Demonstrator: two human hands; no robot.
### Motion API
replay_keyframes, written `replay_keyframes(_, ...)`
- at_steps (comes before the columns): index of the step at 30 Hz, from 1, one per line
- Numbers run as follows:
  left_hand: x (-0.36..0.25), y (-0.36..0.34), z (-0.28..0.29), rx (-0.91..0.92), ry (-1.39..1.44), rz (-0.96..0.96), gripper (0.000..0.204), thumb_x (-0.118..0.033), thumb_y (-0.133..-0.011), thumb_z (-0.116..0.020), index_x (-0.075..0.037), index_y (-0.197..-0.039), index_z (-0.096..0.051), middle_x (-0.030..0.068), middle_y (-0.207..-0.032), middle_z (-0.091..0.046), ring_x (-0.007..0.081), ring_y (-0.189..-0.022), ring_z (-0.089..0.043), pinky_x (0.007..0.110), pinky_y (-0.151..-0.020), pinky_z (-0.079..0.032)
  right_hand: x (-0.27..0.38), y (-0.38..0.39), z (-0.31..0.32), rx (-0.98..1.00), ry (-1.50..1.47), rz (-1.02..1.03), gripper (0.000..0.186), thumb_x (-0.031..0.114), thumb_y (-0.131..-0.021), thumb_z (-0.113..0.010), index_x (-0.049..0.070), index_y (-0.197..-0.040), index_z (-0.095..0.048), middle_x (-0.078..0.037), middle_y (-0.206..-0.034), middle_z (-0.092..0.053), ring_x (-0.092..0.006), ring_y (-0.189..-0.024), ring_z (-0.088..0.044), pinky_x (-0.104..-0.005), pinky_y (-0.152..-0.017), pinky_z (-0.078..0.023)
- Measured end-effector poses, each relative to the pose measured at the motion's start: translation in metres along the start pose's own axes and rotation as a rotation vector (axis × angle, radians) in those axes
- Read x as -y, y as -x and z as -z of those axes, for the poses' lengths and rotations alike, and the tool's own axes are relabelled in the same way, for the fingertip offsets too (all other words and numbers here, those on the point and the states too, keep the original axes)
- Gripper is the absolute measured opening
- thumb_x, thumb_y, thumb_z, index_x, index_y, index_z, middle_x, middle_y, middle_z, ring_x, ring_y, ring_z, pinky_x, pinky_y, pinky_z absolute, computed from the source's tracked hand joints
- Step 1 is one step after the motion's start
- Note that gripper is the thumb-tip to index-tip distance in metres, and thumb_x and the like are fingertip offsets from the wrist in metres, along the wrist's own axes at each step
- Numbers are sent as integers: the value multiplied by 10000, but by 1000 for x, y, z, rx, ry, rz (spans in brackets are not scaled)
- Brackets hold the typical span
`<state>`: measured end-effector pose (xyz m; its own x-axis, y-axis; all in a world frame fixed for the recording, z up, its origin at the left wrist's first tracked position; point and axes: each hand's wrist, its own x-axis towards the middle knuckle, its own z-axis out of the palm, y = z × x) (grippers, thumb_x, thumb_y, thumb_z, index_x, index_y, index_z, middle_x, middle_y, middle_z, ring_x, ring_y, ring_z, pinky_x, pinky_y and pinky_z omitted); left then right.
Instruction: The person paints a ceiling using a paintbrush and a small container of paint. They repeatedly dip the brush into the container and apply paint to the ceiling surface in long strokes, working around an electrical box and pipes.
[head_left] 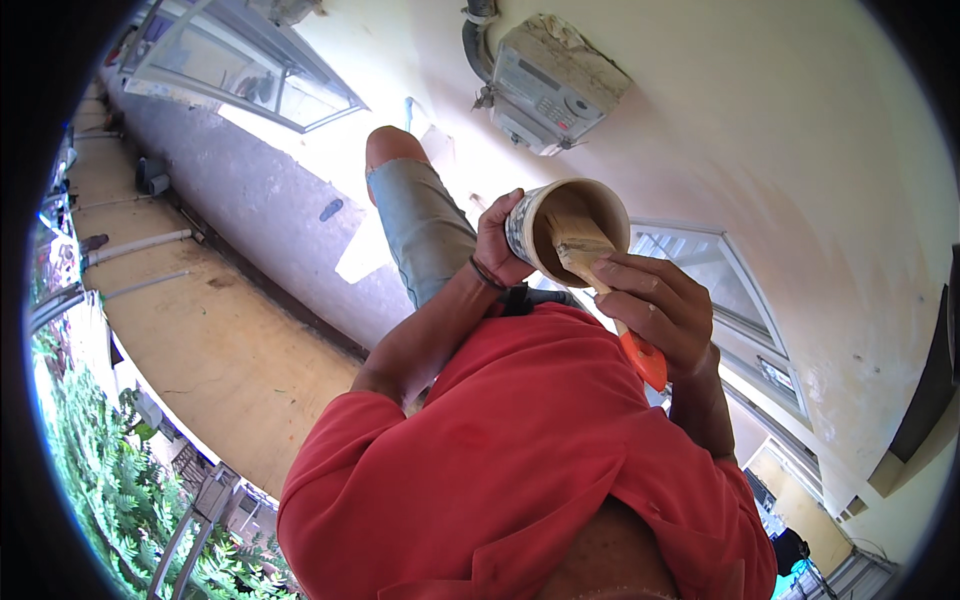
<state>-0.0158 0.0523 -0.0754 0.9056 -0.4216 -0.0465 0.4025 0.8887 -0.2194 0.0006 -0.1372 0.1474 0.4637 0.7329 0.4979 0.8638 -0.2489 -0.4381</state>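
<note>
Head view now: the left hand (497, 242) is gripping a pale cup (603, 208) by its patterned outside, and the open mouth is facing up at the camera. Over on the other side, the right hand (662, 308) is closing its fingers on a brush (582, 250), whose bristles are reaching inside the cup while its orange end is pointing toward the red shirt (480, 440). Beyond them, a grey keypad box (545, 100) is hanging on the pale wall (760, 120).

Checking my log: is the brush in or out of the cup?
The brush is in the cup: bristles inside, orange-ended handle outside.
</note>
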Motion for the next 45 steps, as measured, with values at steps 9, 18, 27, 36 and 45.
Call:
replay_keyframes(9, 2, -3, 3, -55, -28, 4, 561, -410, -1024, -584, 18, -1384, -634, 210, -1344, -705, 367, -1257, -668, 559, -1153, -469, -6, 1, -5, 12, -9, -24, 216, 95, -799, -787, 101, -988, -684, -92, -1097, -751, -286, -1009, -761, -370, -732, -636)
replay_keyframes(18, 2, -4, 3, -56, -39, -6, 566, -411, -1027, -578, 19, -1392, -623, 218, -1367, -690, 377, -1264, -663, 559, -1158, -464, -13, 7, -10, 75, 37, -69, 234, 79, -778, -782, 118, -989, -688, -57, -1115, -739, -263, -1033, -752, -365, -748, -639)
replay_keyframes(27, 2, -6, 7, -18, -22, 8, 593, -432, -1032, -577, 19, -1416, -605, 218, -1377, -684, 377, -1280, -656, 570, -1165, -460, -8, 9, 2, -44, -101, -141, 260, -18, -771, -812, 64, -986, -690, -145, -1067, -766, -320, -1020, -772, -389, -788, -655)
replay_keyframes(36, 1, -8, 1, 57, 24, 12, 612, -451, -1033, -579, -1, -1448, -591, 213, -1443, -642, 395, -1348, -608, 611, -1171, -442, -14, 45, 8, -672, -676, -578, 317, -106, -879, -770, 18, -1133, -625, -257, -1138, -754, -328, -1084, -747, -419, -939, -612)
replay_keyframes(45, 3, -8, 1, 124, 25, 13, 606, -455, -1034, -575, -11, -1446, -599, 211, -1447, -641, 390, -1356, -602, 610, -1175, -437, -15, 60, -3, -792, -996, -714, 260, -60, -967, -667, 7, -1216, -628, -269, -1212, -724, -339, -1150, -718, -475, -945, -610)
